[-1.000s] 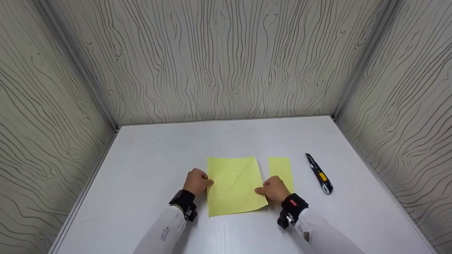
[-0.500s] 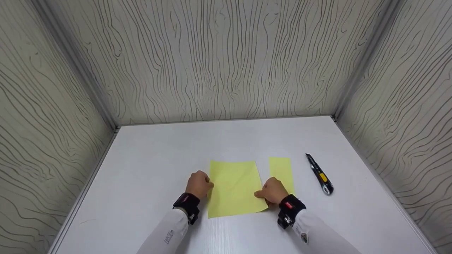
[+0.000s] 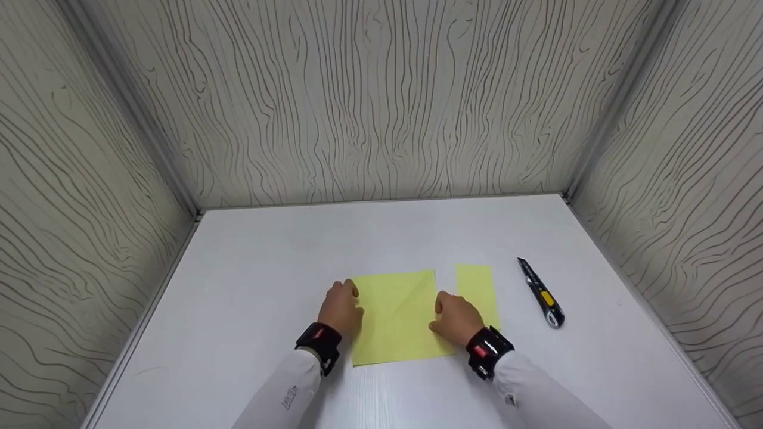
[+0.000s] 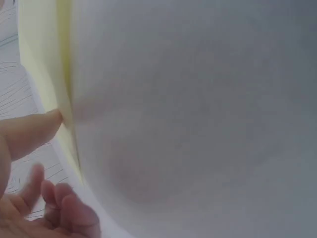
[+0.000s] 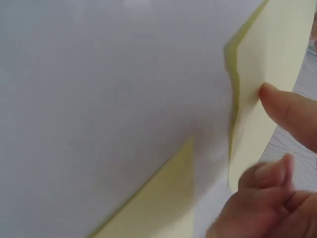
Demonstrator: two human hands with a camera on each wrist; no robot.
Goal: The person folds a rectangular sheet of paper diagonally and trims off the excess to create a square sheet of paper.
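A squarish sheet of yellow paper (image 3: 396,316) with a faint diagonal crease lies on the white table between both hands. My left hand (image 3: 341,313) is at its left edge. In the left wrist view the thumb (image 4: 29,131) rests its tip on the paper's edge, while the fingers (image 4: 74,213) are loosely bent and apart from it. At the right edge, my right hand (image 3: 458,319) touches the sheet with its thumb (image 5: 292,111); its other fingers are loosely curled, off the paper. The sheet's edge stands slightly raised in both wrist views.
A narrow yellow paper strip (image 3: 475,286) lies just right of the sheet, partly behind the right hand. Farther right is a black utility knife (image 3: 541,293) with a yellow slider. Patterned panels (image 3: 381,107) enclose the white table (image 3: 268,256) at the back and sides.
Both hands held the sheet by its side edges before; now the fingers have loosened, leaving the thumbs on it. The sheet lies flatter, its lower right corner no longer curled up.
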